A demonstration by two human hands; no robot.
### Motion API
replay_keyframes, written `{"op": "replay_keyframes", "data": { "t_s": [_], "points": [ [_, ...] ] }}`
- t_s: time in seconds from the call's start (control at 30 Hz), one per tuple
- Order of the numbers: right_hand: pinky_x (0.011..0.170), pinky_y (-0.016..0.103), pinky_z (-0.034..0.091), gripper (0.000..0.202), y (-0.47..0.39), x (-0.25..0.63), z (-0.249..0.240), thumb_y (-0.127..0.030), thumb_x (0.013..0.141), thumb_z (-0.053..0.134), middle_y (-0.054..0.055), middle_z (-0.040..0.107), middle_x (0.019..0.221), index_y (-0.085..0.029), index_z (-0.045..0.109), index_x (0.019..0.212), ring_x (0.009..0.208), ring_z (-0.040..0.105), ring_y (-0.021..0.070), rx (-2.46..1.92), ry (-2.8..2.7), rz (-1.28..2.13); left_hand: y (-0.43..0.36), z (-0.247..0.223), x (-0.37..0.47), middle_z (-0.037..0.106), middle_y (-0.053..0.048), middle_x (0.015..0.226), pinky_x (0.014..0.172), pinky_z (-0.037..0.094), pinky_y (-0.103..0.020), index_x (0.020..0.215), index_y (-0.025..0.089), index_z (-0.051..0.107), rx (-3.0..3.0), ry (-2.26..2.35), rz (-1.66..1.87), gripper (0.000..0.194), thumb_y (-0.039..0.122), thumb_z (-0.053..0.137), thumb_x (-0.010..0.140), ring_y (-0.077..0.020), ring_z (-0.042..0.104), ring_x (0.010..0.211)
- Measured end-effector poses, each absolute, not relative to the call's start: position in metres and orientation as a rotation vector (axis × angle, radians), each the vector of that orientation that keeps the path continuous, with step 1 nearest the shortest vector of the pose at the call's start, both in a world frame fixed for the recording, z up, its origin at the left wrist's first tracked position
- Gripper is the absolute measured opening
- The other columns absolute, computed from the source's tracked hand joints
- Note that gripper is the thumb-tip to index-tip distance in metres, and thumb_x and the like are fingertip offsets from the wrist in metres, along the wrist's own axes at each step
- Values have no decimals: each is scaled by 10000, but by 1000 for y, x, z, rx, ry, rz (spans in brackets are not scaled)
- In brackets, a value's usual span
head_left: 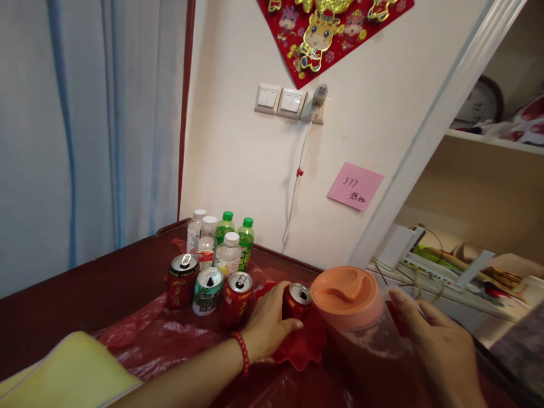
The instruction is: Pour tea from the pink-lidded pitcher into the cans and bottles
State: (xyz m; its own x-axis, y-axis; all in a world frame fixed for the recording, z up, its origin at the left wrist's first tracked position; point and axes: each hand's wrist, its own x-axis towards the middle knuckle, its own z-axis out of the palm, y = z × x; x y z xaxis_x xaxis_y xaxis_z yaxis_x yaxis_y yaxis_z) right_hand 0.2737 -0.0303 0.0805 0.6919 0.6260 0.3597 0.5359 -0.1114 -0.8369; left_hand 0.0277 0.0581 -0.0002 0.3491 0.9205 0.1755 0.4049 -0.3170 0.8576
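Note:
My left hand (272,320), with a red bead bracelet at the wrist, is wrapped round a small red can (297,300) that stands upright near a red scalloped mat (304,345). At the right, my right hand (437,340) grips the handle side of a clear pitcher (369,351) with an orange lid (346,292). Left of my left hand stand an opened red can (236,300), a green and white can (208,292) and a dark red can (182,283). The pitcher's lower part is dim.
Behind the cans stand several bottles, some with white caps (232,239), others with green caps (247,222). Red plastic film (157,351) covers part of the dark table (114,283). A yellow cloth (72,368) lies front left. Cluttered shelves (488,139) are at right.

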Motion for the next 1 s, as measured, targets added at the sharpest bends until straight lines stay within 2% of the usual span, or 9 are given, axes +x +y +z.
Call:
{"op": "replay_keyframes", "data": {
  "t_s": [0.27, 0.53, 1.0],
  "points": [
    [632, 305, 376, 555, -30, 275, 80, -761, 723, 656, -27, 573, 611, -207, 691, 745, 694, 509, 208, -1758, -935, 90, 60, -5, 28, 597, -92, 1472, 1161, 371, -383, 1418, 215, 499, 1889, 1144, 913, 764, 184, 799, 716, -281, 526, 1370],
    [605, 299, 347, 541, -30, 273, 80, -751, 737, 653, -26, 498, 567, -218, 608, 653, 659, 447, 187, -1759, -943, 60, 59, -2, 29, 593, -91, 1479, 1163, 365, -379, 1422, 220, 492, 1877, 1154, 902, 764, 185, 789, 719, -284, 521, 1376],
    [625, 304, 359, 581, -28, 280, 76, -794, 745, 626, -21, 539, 593, -216, 642, 689, 681, 487, 204, -1786, -972, 33, 59, -4, 29, 592, -100, 1476, 1162, 371, -395, 1423, 216, 491, 1879, 1160, 904, 767, 193, 793, 718, -291, 519, 1377]
  ]
}}
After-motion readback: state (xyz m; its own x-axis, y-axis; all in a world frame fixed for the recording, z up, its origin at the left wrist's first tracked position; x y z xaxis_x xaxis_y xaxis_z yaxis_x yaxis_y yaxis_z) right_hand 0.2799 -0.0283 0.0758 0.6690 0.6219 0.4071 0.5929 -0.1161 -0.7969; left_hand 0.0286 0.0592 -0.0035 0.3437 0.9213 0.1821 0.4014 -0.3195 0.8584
